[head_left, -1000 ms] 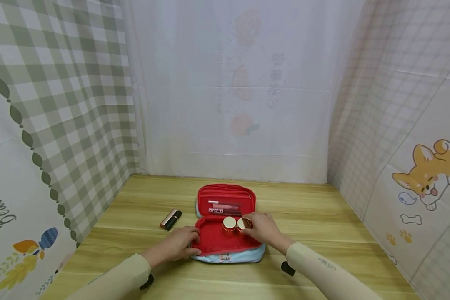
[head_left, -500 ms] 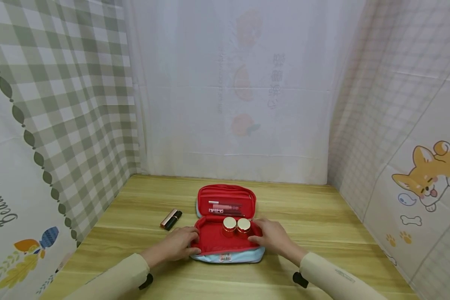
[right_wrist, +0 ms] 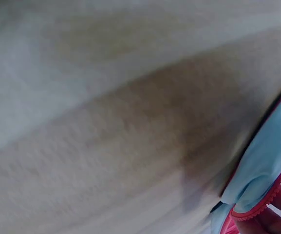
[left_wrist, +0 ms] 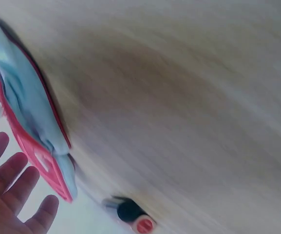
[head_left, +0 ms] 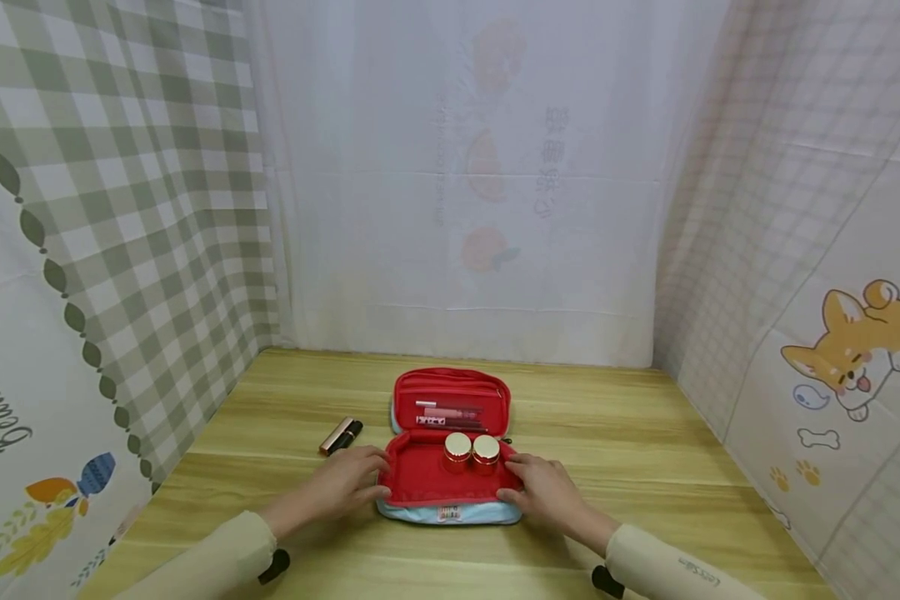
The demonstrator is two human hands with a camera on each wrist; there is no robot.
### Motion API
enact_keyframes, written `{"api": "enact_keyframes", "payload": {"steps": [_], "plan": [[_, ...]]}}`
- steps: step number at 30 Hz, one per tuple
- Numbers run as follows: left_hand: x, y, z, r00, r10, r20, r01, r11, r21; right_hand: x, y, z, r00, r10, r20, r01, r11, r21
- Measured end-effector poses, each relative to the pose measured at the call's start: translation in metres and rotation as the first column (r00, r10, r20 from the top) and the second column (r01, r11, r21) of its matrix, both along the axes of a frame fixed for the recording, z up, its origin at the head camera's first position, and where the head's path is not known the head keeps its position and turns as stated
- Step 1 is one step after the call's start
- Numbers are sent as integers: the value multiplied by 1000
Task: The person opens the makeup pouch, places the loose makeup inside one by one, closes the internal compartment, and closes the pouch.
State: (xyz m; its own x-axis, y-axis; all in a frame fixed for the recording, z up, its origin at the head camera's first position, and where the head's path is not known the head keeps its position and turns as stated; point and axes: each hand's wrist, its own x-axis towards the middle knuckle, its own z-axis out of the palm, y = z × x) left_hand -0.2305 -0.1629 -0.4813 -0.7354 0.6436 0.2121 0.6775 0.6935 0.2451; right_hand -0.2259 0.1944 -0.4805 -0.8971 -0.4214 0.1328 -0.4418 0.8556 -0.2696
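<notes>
An unzipped, red-lined, pale-blue fabric pouch (head_left: 414, 512), two round gold-lidded jars (head_left: 457, 454) inside, lies between the loosely spread left hand (head_left: 348, 481) and the right hand (head_left: 547, 492), which pinches its rim, probably steadying it.

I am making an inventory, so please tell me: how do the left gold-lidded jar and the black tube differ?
Place: the left jar is inside the open pouch; the black tube is on the table. Pose: the jar stands upright, the tube lies flat. Shape: the jar is wide, the tube slim. Shared: each sits beside another container.
</notes>
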Motion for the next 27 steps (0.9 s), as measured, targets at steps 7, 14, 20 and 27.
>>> {"api": "enact_keyframes", "payload": {"steps": [7,14,20,27], "plan": [[-5,-17,3,995,97,-17,-96,994,43,2,1,-3,1000,-16,2,16,1000,-3],[-6,-27,9,990,138,-22,-136,988,74,5,3,-4,997,-28,-75,25,999,-45],[-11,-32,7,970,239,42,-242,961,135,6,3,-7,998,-10,-65,6,999,-50],[-21,-45,1,940,331,79,-339,929,147,7,0,-8,1000,-25,-19,23,998,-59]]}}
